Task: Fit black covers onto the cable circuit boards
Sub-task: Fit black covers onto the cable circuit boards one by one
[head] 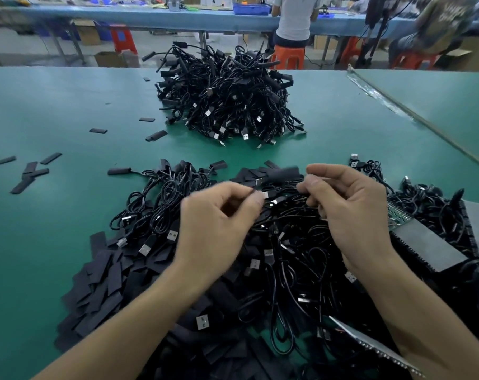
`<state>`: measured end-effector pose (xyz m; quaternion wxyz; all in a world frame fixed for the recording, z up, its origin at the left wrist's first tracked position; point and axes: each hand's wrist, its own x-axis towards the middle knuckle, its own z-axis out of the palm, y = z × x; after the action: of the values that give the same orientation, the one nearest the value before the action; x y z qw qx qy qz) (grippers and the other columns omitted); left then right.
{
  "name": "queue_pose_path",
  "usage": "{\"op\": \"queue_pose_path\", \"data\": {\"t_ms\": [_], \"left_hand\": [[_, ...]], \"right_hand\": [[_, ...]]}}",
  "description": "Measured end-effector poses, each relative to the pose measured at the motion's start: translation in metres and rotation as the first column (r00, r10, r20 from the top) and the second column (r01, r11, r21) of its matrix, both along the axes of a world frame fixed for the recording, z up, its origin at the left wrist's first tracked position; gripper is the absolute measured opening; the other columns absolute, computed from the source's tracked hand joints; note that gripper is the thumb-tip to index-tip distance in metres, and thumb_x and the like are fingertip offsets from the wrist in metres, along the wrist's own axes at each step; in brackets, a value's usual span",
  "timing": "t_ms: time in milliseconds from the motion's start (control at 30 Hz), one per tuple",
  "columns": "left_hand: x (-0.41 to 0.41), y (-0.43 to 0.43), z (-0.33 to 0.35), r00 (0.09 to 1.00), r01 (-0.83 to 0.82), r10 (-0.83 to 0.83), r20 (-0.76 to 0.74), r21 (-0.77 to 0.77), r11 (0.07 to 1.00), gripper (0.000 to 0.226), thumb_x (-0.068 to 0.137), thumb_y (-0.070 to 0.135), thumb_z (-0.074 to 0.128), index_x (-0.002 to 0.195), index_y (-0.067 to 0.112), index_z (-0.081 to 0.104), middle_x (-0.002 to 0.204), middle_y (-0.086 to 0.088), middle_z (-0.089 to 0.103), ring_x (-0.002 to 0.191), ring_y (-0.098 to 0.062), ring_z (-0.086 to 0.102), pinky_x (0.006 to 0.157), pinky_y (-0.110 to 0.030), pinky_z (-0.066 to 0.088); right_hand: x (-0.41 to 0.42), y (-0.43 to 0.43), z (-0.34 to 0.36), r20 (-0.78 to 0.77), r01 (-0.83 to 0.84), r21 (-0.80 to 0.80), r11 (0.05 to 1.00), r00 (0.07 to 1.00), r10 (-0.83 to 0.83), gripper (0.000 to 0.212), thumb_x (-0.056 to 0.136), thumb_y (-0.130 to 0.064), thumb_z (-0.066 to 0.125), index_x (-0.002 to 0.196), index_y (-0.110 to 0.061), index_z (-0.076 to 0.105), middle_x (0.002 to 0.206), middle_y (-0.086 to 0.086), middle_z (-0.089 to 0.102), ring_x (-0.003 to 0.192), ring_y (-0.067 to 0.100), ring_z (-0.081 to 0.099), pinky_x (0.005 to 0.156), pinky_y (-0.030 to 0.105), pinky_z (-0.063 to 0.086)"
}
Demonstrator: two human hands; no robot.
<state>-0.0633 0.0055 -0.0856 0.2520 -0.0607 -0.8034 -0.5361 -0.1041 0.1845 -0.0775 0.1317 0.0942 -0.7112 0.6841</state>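
Note:
A heap of black USB cables (287, 256) lies on the green table (54, 105) in front of me. Flat black covers (101, 283) are piled at its near left. My left hand (219, 215) hovers over the heap, thumb and forefinger pinching a thin cable with a small silver end (265, 194). My right hand (351, 212) is to its right with curled fingers. Its fingertips meet the right end of a blurred black cover (283, 173) that has a bare board end sticking out on the left. The grip itself is blurred.
A tall pile of covered cables (227, 97) stands at the middle back. Loose covers (31, 172) lie scattered to the left. Grey panels with green board strips (425, 242) lie at the right. People sit on orange stools (287, 57) at a blue bench beyond the table.

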Motion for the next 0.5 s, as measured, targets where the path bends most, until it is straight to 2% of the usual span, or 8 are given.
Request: {"op": "queue_pose_path", "data": {"t_ms": [33, 100, 200, 300, 367, 400, 467, 500], "left_hand": [[-0.003, -0.007, 0.009, 0.999, -0.014, 0.013, 0.036, 0.042, 0.999, 0.017, 0.089, 0.02, 0.071, 0.073, 0.024, 0.073, 0.063, 0.008, 0.071, 0.052, -0.008, 0.066, 0.049, -0.021, 0.053], [-0.011, -0.026, 0.025, 0.987, -0.08, 0.055, 0.148, 0.171, 0.982, 0.023, 0.088, 0.018, 0.073, 0.065, 0.021, 0.074, 0.06, 0.004, 0.071, 0.046, -0.007, 0.064, 0.036, -0.016, 0.043], [-0.023, -0.061, 0.032, 0.933, -0.201, 0.098, 0.348, 0.275, 0.94, 0.016, 0.088, 0.019, 0.072, 0.072, 0.017, 0.076, 0.059, 0.003, 0.069, 0.044, -0.004, 0.059, 0.032, -0.012, 0.029], [-0.031, -0.082, 0.02, 0.876, -0.294, 0.153, 0.457, 0.254, 0.922, 0.011, 0.091, 0.018, 0.069, 0.081, 0.015, 0.073, 0.069, -0.001, 0.07, 0.047, -0.007, 0.063, 0.03, -0.015, 0.03], [-0.034, -0.088, 0.014, 0.854, -0.333, 0.192, 0.484, 0.223, 0.916, 0.009, 0.09, 0.024, 0.071, 0.092, 0.015, 0.072, 0.079, -0.002, 0.072, 0.06, -0.012, 0.07, 0.031, -0.017, 0.033], [-0.035, -0.089, 0.012, 0.85, -0.338, 0.213, 0.481, 0.191, 0.922, 0.015, 0.089, 0.03, 0.073, 0.096, 0.016, 0.072, 0.081, 0.0, 0.072, 0.067, -0.015, 0.072, 0.033, -0.018, 0.036], [-0.034, -0.088, 0.012, 0.855, -0.325, 0.276, 0.439, 0.04, 0.945, 0.029, 0.082, 0.043, 0.076, 0.096, 0.018, 0.072, 0.083, 0.0, 0.073, 0.078, -0.019, 0.074, 0.048, -0.024, 0.05], [-0.032, -0.087, 0.012, 0.852, -0.322, 0.336, 0.402, -0.105, 0.941, 0.039, 0.079, 0.049, 0.076, 0.102, 0.017, 0.073, 0.091, -0.002, 0.074, 0.087, -0.021, 0.072, 0.065, -0.029, 0.056]], "right_hand": [[-0.001, 0.001, 0.0, 0.016, 0.021, 0.017, 1.0, 1.0, -0.021, 0.015, 0.091, -0.011, 0.069, 0.088, -0.025, 0.073, 0.075, -0.005, 0.076, 0.062, -0.001, 0.064, 0.056, 0.012, 0.048], [-0.002, 0.003, 0.001, 0.047, 0.047, 0.037, 0.998, 0.998, -0.048, 0.016, 0.091, -0.01, 0.068, 0.086, -0.025, 0.074, 0.072, -0.004, 0.074, 0.06, -0.001, 0.063, 0.057, 0.014, 0.051], [-0.002, 0.003, 0.002, 0.063, 0.049, 0.106, 0.993, 0.996, -0.056, 0.017, 0.089, -0.009, 0.068, 0.082, -0.024, 0.074, 0.067, -0.004, 0.072, 0.056, -0.001, 0.06, 0.054, 0.011, 0.045], [-0.001, 0.002, 0.001, 0.014, 0.14, 0.247, 0.959, 0.989, -0.149, 0.018, 0.088, -0.013, 0.069, 0.08, -0.028, 0.073, 0.068, -0.009, 0.072, 0.061, 0.007, 0.066, 0.058, 0.019, 0.052], [0.0, 0.002, 0.002, -0.059, 0.239, 0.355, 0.904, 0.97, -0.234, 0.017, 0.087, -0.016, 0.068, 0.078, -0.03, 0.072, 0.067, -0.013, 0.07, 0.063, 0.005, 0.066, 0.063, 0.022, 0.053], [0.001, 0.002, 0.003, -0.097, 0.272, 0.414, 0.869, 0.962, -0.255, 0.016, 0.087, -0.016, 0.068, 0.079, -0.03, 0.072, 0.065, -0.014, 0.069, 0.065, 0.004, 0.065, 0.066, 0.023, 0.053], [0.003, 0.002, 0.003, -0.137, 0.271, 0.593, 0.758, 0.962, -0.237, 0.013, 0.087, -0.018, 0.066, 0.088, -0.029, 0.074, 0.075, -0.015, 0.069, 0.076, 0.006, 0.065, 0.078, 0.031, 0.054], [0.004, 0.001, 0.002, -0.129, 0.24, 0.703, 0.669, 0.969, -0.212, 0.014, 0.086, -0.022, 0.065, 0.094, -0.029, 0.074, 0.085, -0.012, 0.07, 0.085, 0.013, 0.064, 0.087, 0.037, 0.052]]}}
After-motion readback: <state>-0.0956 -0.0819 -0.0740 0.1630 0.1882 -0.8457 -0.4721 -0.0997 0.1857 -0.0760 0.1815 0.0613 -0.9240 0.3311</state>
